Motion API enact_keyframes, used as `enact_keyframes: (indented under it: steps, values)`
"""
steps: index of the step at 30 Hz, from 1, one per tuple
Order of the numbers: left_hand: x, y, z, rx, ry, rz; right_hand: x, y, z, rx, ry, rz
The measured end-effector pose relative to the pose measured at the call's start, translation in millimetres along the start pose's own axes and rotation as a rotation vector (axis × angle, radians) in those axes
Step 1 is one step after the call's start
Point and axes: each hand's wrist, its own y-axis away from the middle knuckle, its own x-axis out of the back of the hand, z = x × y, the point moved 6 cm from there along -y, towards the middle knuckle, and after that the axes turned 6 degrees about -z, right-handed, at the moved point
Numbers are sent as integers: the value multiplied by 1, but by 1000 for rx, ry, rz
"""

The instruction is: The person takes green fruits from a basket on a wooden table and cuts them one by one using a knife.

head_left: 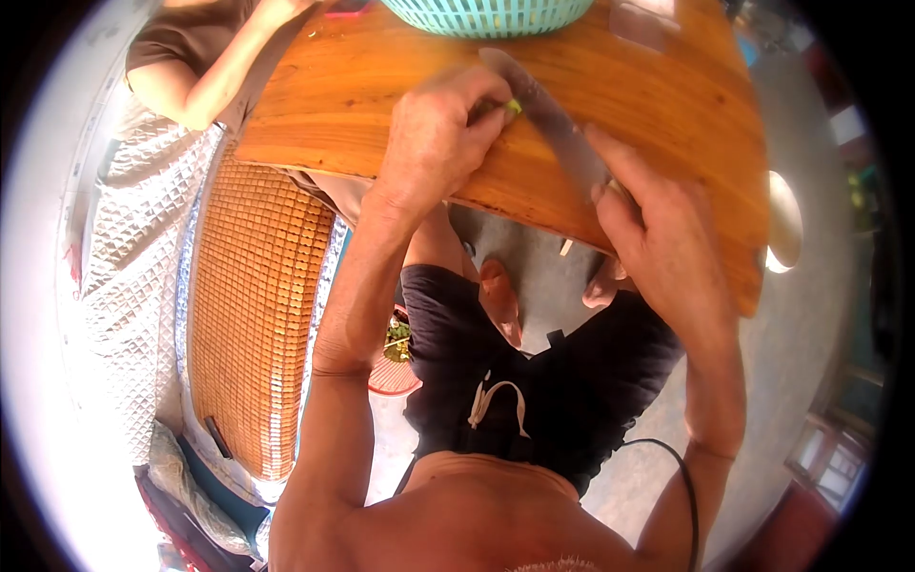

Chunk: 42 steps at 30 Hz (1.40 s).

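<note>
My right hand (pixel 660 212) is wrapped round the handle of a knife (pixel 545 112), its forefinger stretched along the blade. The broad blade slants up and left over the wooden table (pixel 329 100). Closed in a pinch near the blade's far end, my left hand (pixel 440 132) holds a small green piece (pixel 515 107). Only a bit of that piece shows beyond the thumb and fingers, too little to tell its kind. A turquoise plastic basket (pixel 491 21) with slotted sides stands on the table beyond both hands; its contents are out of frame.
Another person's arm (pixel 214 91) reaches over the table's left corner. A seat with a woven bead mat (pixel 255 310) lies to the left. On the floor, a red basket (pixel 393 374) holds greens. A black cable (pixel 688 477) hangs by my right arm.
</note>
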Motion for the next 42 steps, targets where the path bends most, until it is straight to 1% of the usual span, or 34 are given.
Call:
enact_keyframes:
  steps: [3, 6, 9, 13, 19, 21, 28, 30, 31, 33, 34, 36, 37, 39, 40, 42]
  values:
    - [-1, -1, 0, -33, 18, -1, -1, -1, -8, 86, 169, 84]
    - [2, -2, 2, -68, 31, 14, -3, -8, -14, 67, 231, 50]
    - [2, -2, 2, -30, 35, 1, -6, -13, -19, 118, 235, 71]
    - [2, -3, 2, -20, 29, -12, -7, -20, -21, 103, 242, 62]
    - [2, -4, 0, -63, 27, -2, -8, -28, -21, 105, 235, 66]
    - [2, -4, 0, -53, 18, -10, -8, -30, -20, 84, 230, 36]
    - [3, -4, -3, -48, 16, -4, -7, -28, -16, 95, 165, 79]
    - [2, -3, -5, -36, 4, 29, -8, -21, -10, 89, 38, 102]
    - [3, -2, -4, -38, -3, 35, -9, -15, -8, 97, 37, 104]
    - [4, -2, -11, 82, -12, 0, -4, 0, 2, 29, -197, 205]
    - [7, -3, -13, 77, -26, 11, 0, 6, 4, 46, -202, 210]
    - [13, -4, -21, 144, -50, 58, 2, 18, 25, -118, -447, 191]
    - [16, -6, -25, 140, -63, 68, 5, 23, 29, -124, -522, 213]
    - [27, -12, -47, 264, -111, 71, 8, 29, 40, -64, -570, 235]
    - [31, -17, -56, 261, -123, 76, 10, 30, 44, -23, -611, 254]
    - [43, -30, -77, 293, -248, 79, 10, 29, 45, 12, -623, 253]
